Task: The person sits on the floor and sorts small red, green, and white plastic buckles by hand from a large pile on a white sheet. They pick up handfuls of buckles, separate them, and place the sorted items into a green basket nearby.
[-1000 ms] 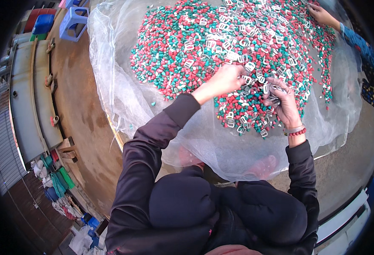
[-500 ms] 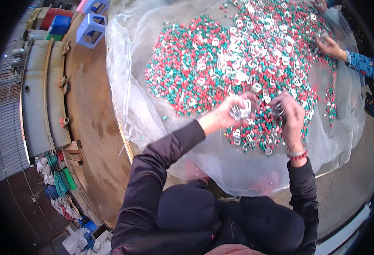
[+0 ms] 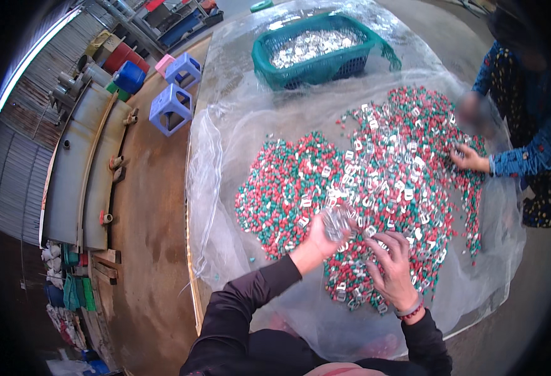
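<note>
A spread heap of small red and green pellets [image 3: 288, 169] mixed with silver metal buckles [image 3: 408, 194] lies on a translucent mesh sheet [image 3: 216, 188]. Over the heap's near side, my left hand [image 3: 327, 237] is closed around several silver buckles, slightly blurred. Just to its right is my right hand [image 3: 391, 266], its fingers curved and apart over the pellets. One buckle [image 3: 370, 231] shows by its fingertips; whether they touch it I cannot tell. A bracelet circles my right wrist.
A green basket [image 3: 266, 66] draped with netting holds many silver buckles at the far end. Across the heap at right, a co-worker's hand [image 3: 469, 158] in a blue patterned sleeve touches pellets. Purple stools [image 3: 171, 109] and a grey metal trough [image 3: 91, 182] stand left.
The view has tilted up, bringing the basket into sight. My right hand has gone from closed around dark pieces to spread fingers. My left hand still holds buckles.
</note>
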`<state>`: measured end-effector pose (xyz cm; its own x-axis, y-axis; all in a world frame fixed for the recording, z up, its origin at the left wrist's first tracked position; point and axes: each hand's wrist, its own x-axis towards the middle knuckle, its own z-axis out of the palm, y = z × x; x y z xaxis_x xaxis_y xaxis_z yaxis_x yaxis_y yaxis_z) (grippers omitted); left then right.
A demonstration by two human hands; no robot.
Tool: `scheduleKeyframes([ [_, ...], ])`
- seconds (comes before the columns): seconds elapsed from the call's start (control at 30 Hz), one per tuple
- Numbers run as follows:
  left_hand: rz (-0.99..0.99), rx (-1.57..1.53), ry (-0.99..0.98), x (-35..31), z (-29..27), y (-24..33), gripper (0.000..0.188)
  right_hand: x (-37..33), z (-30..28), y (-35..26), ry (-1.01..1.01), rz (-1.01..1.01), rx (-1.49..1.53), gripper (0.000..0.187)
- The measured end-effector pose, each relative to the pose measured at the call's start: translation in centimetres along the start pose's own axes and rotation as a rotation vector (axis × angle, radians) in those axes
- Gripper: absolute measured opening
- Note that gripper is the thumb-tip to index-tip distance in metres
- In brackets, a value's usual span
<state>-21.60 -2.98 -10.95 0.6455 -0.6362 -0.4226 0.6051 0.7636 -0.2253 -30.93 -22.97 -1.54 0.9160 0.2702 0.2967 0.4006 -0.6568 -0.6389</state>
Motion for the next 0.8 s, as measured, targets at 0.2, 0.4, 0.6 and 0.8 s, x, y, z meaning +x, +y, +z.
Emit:
scheduleKeyframes([
  [0.2,0.686,0.587,-0.357,7.7,26.8,15.2,0.070,-0.3,-2.4,2.5,0.132,0.239,0.113,0.038],
  [0.4,0.655,1.150,0.030,6.6,22.6,13.3,0.059,-2.8,-3.1,5.4,0.218,0.319,0.090,0.033],
  [0.6,0.131,2.538,-0.060,6.9,12.1,8.0,0.031,-2.0,-3.0,5.9,0.172,0.290,0.054,0.047],
  [0.8,0.562,3.106,-0.577,2.6,1.2,2.2,0.040,3.8,-1.1,6.0,-0.544,-0.038,-0.211,0.079],
])
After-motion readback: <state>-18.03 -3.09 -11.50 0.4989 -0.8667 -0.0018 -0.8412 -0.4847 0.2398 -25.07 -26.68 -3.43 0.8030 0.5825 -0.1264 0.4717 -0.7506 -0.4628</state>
